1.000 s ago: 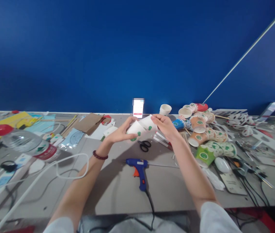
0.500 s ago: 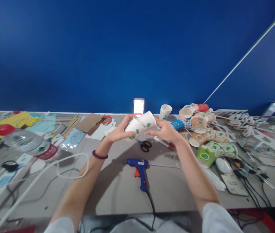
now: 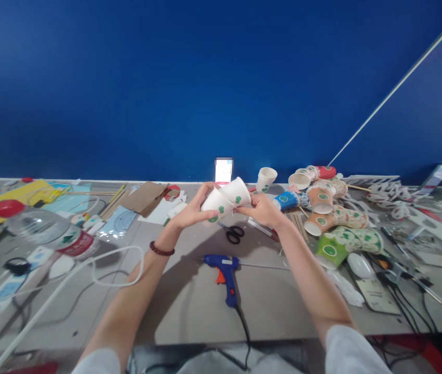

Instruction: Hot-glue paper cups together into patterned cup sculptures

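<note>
Two white paper cups with green prints are held up over the middle of the table, tilted and joined or pressed against each other. My left hand [image 3: 190, 214] wraps around the left paper cup [image 3: 213, 201], thumb at the front and fingers behind. My right hand [image 3: 264, 211] pinches the lower side of the right paper cup [image 3: 239, 190] between thumb and fingers. Whether the cups are stuck together, I cannot tell. Below them lie black-handled scissors [image 3: 235, 235] and a blue glue gun [image 3: 225, 270] with an orange trigger, its cable running toward me.
Another white paper cup [image 3: 266, 179] stands near the wall, beside a lit phone [image 3: 224, 170]. Coloured paper cups [image 3: 332, 251] lie joined in rows on the right. A plastic bottle [image 3: 49, 228], a power strip [image 3: 8, 296] and a looping white cable [image 3: 138, 267] occupy the left. Cardboard [image 3: 145, 197] lies behind.
My right hand has moved slightly left and its thumb has closed in on the right cup. My left hand and the cups have barely moved.
</note>
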The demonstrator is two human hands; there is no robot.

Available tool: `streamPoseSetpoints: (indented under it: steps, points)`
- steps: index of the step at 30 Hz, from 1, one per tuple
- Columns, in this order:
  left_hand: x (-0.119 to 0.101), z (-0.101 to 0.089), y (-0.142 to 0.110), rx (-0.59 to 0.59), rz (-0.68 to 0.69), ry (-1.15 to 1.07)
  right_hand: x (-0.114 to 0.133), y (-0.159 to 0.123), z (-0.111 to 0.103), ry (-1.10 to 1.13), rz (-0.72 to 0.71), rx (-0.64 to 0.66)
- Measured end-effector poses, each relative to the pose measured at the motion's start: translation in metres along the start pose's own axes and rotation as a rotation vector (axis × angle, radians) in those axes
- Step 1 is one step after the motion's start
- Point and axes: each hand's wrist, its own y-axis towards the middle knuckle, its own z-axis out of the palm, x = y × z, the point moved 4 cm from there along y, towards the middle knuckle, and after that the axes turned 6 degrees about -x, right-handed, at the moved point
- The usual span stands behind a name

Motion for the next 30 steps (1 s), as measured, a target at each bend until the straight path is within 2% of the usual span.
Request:
streamPoseSetpoints:
  steps: [9,17,21,25,30]
  points:
    - [-0.004,-0.004,0.001,0.046,-0.022,0.073,0.004,0.0,0.001,-0.046,-0.056,0.014]
    - [-0.008,-0.002,0.0,-0.17,-0.201,0.141,0.014,-0.004,0.011,-0.171,-0.145,0.062]
    - [-0.011,0.004,-0.001,-0.197,-0.239,0.186,0.015,-0.004,0.014,-0.173,-0.138,0.069]
    - [-0.01,0.005,0.0,-0.183,-0.218,0.191,0.014,-0.003,0.015,-0.163,-0.116,0.072]
    - [-0.011,0.003,0.001,-0.185,-0.117,0.184,0.015,-0.003,0.015,-0.164,-0.126,0.081]
